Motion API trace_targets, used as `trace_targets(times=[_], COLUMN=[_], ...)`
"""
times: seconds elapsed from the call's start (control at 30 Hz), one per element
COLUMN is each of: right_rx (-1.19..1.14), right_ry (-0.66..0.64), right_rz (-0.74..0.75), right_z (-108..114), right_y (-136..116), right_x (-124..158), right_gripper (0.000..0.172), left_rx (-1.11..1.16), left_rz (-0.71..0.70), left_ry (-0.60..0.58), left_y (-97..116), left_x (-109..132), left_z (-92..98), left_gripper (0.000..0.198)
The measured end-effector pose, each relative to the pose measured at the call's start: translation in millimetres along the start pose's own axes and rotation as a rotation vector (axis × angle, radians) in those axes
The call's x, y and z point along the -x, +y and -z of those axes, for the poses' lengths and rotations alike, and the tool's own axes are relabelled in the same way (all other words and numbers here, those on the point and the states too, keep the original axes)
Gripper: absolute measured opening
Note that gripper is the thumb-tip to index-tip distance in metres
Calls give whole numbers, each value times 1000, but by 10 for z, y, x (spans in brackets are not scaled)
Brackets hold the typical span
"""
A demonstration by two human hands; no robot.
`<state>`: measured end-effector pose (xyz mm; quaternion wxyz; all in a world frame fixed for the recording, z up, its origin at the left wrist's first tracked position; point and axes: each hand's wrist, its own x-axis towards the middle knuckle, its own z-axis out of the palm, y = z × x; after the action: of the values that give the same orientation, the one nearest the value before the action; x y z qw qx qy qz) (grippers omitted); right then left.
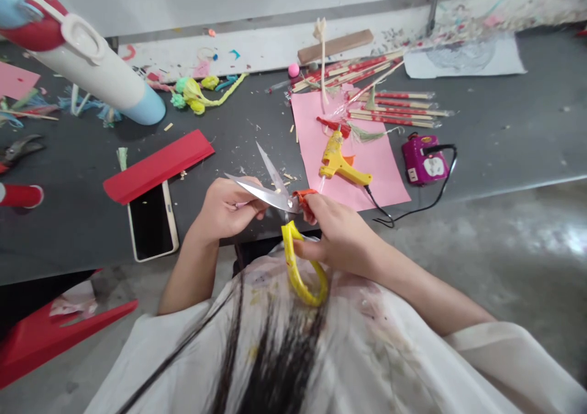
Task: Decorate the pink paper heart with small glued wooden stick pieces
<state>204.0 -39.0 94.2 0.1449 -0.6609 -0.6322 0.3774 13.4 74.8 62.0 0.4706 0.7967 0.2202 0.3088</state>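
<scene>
My right hand (337, 233) grips a pair of scissors (275, 191) by their yellow and orange handles, and the blades stand apart, pointing left and away from me. My left hand (227, 209) is closed just under the blades, pinching something small that I cannot make out. Both hands hover over the near edge of a dark table (504, 133). A yellow glue gun (339, 160) lies on a pink paper sheet (362, 157) just beyond my right hand.
A phone (151, 221) lies under a folded red paper (158, 166) on the left. A purple plug adapter (424, 163) with a black cable sits right. Wrapped chopsticks (394, 105), a wooden block (334, 46), clay shapes (197, 93) and a white tube (98, 74) lie further back.
</scene>
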Motion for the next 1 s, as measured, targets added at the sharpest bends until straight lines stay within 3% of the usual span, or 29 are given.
trace_targets(times=[0.2,0.37,0.5,0.63,0.83,1.0], right_rx=[6,-8,-25,-44,45,31], right_ry=[70,97,122,112,153,112], right_rz=[18,-40,-38,-3,69,71], right_z=[-40,-63,-64,-85,-98,-80], right_y=[4,-7,-19,-1,28,38], right_x=[13,30,49,58,50,50], right_gripper=[36,35,36,38,47,48], left_rx=[-236,-543,-687,-696,-644,-601], left_rz=[14,-250,-384,-439,-356,-384], left_ry=[17,135,188,195,176,158], left_y=[78,93,96,97,54,59], left_x=[9,43,67,76,95,87], left_z=[5,-35,-84,-107,-114,-109], left_gripper=[22,16,9,11,21,20])
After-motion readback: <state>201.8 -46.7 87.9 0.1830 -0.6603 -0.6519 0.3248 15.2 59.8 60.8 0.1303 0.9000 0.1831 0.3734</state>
